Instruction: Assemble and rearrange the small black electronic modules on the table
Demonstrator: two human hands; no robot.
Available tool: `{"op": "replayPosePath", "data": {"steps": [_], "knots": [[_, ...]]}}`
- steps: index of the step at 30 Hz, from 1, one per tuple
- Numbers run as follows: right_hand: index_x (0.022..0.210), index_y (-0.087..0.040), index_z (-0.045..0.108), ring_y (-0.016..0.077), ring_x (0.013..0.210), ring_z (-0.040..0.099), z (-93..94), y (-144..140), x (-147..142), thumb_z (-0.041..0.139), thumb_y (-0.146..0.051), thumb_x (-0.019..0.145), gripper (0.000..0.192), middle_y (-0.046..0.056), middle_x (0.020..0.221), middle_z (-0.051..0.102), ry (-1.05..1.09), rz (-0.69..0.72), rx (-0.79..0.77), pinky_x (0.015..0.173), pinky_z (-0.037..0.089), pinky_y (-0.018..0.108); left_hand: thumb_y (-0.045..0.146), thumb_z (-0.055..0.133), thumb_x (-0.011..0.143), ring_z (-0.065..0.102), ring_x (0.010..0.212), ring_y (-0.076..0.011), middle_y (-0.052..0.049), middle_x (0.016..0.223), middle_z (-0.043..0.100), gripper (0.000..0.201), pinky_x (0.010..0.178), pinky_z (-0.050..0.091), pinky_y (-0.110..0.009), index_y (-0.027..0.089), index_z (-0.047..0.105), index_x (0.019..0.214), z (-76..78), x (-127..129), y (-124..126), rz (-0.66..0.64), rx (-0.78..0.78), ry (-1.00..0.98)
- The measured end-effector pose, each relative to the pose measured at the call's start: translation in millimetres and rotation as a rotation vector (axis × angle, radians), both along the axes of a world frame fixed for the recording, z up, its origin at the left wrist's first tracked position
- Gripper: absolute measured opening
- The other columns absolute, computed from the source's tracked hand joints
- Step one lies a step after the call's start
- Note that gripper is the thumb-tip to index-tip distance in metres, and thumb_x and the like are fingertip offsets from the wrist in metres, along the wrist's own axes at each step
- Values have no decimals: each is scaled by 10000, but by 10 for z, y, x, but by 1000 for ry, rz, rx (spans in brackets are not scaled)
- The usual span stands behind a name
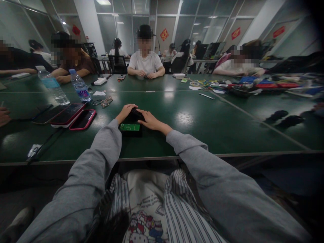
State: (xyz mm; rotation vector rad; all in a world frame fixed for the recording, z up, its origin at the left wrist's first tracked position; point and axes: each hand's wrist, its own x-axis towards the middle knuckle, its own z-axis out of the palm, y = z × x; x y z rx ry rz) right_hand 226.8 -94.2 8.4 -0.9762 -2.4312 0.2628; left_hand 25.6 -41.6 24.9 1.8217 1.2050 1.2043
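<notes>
Here both hands (138, 116) rest on a glossy green table (202, 125)

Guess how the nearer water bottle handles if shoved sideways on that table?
The water bottle stands upright, tall and narrow, so it probably tips rather than slides. The table looks glossy, so a low push might skid it. Clear thin plastic likely dents under a squeeze.

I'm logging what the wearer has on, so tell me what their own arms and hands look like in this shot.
Both arms are covered by long, loose grey sleeves of soft, sweatshirt-like fabric, plain and unmarked, ending at the wrists. The left hand and right hand are bare: no gloves, and no rings, watch or bracelet can be made out. No cables or straps run along either arm.
</notes>
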Motion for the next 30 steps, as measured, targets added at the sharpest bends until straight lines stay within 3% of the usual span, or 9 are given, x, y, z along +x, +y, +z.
{"op": "replayPosePath", "data": {"steps": [6, 30], "knots": [[1520, -251, 199, 315, 1249, 458, -28, 35, 9, 605, -362, 901, 749, 144, 1426, 443, -7, 18, 12, 1009, 428, 554, 370, 471, 877, 622, 1036, -214, -78, 1021, 726, 362, 1019, 426, -346, 135, 743, 918, 37, 16, -43, 11, -14, 15], [1520, -255, 201, 316, 1246, 466, -17, 10, 12, 597, -312, 900, 738, 139, 1433, 439, 3, 21, 14, 1006, 430, 572, 390, 479, 866, 625, 1010, -212, -83, 1007, 722, 375, 997, 439, -345, 130, 743, 927, 0, 2, -3, 4, -23, -7]]}}
